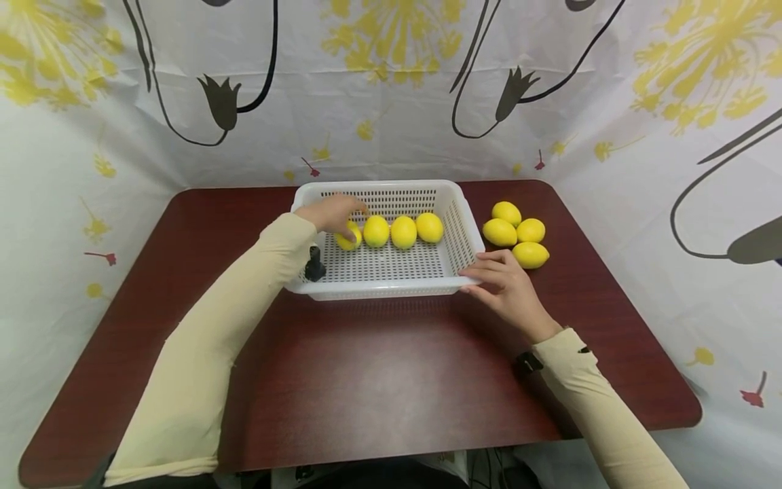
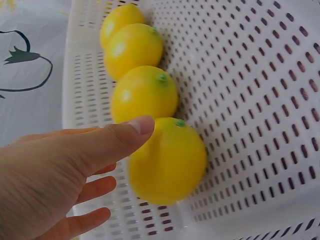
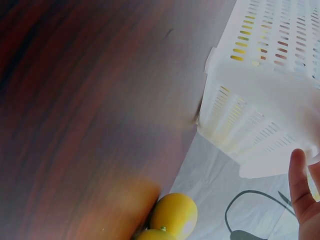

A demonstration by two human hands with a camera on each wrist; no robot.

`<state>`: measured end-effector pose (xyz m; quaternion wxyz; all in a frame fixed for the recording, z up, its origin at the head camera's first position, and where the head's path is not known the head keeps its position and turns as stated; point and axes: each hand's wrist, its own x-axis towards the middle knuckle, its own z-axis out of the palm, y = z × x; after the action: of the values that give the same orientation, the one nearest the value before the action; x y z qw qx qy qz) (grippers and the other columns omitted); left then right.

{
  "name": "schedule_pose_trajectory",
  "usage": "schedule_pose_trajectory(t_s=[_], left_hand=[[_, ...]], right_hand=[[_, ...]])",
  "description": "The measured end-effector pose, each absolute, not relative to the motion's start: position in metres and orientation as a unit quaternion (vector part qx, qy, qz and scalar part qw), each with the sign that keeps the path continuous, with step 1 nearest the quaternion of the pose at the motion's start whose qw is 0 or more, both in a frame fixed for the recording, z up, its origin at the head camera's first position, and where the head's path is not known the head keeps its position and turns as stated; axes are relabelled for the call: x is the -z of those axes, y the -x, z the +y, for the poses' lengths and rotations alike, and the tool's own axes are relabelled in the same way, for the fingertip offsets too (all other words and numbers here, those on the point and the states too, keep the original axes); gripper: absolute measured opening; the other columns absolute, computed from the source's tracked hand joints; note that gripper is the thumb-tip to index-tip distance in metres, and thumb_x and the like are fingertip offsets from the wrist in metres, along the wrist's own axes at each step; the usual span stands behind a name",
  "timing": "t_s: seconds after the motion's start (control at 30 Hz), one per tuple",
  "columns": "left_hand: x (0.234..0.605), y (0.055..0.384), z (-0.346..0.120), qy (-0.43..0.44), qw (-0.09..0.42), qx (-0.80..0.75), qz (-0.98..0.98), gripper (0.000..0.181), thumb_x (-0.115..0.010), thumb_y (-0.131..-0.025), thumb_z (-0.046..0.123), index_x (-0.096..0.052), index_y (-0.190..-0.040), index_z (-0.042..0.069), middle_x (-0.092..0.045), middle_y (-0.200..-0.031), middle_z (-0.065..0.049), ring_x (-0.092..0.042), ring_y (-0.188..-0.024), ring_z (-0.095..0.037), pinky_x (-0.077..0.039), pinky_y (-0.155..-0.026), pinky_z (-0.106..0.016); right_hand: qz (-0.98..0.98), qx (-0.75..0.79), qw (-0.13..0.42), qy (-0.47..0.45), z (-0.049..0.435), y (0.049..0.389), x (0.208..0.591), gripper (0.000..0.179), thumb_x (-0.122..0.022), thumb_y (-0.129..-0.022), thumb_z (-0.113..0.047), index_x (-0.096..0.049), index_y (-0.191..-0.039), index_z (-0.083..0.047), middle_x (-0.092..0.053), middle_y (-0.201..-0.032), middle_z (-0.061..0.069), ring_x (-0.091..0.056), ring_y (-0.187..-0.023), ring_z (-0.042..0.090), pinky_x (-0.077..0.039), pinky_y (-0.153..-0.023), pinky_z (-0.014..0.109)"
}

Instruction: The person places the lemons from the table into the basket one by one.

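A white perforated plastic basket (image 1: pixel 379 288) holds several yellow lemons in a row. My left hand (image 1: pixel 332 214) reaches over its left side to the leftmost lemon (image 2: pixel 170 165). In the left wrist view the thumb overlaps the top of that lemon, while the other fingers (image 2: pixel 97 190) are spread beside it with a visible gap; whether the thumb touches it I cannot tell. My right hand (image 1: pixel 504 285) holds the basket's near right corner, fingers at the rim and thumb lower down. Part of that hand is cut off in the right wrist view.
More lemons (image 1: pixel 530 255) lie grouped on the dark red table (image 1: pixel 391 380), right of the basket. A patterned white cloth (image 1: pixel 391 136) hangs behind and along the sides. Beneath the table's front edge some cables (image 1: pixel 489 468) show.
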<state>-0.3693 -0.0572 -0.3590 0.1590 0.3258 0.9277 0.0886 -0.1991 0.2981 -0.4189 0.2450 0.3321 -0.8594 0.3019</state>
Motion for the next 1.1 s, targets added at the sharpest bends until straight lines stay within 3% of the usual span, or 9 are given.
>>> schedule_pose_trajectory(t_s=[0.47,1.1], left_hand=[[0.319,0.366,-0.065,-0.325,0.133,-0.103,0.931,0.069,-0.080,-0.088,0.019,-0.048,-0.149,0.007,-0.046,-0.152,-0.012,-0.038,-0.142,-0.031,-0.034,-0.115,-0.046],[0.320,0.337,-0.124,-0.316,0.066,-0.129,0.938,0.056,-0.075,-0.093,0.023,-0.055,-0.143,0.006,-0.052,-0.146,-0.015,-0.042,-0.138,-0.034,-0.032,-0.115,-0.050]], right_hand=[[-0.858,-0.302,0.248,-0.333,0.298,0.197,0.418,0.037,-0.090,-0.068,-0.004,-0.080,-0.104,-0.008,-0.076,-0.102,0.007,-0.054,-0.112,0.036,-0.039,-0.099,0.038],[-0.862,-0.301,0.243,-0.328,0.294,0.195,0.413,0.037,-0.091,-0.068,-0.004,-0.080,-0.103,-0.008,-0.076,-0.101,0.007,-0.053,-0.112,0.034,-0.039,-0.098,0.039]])
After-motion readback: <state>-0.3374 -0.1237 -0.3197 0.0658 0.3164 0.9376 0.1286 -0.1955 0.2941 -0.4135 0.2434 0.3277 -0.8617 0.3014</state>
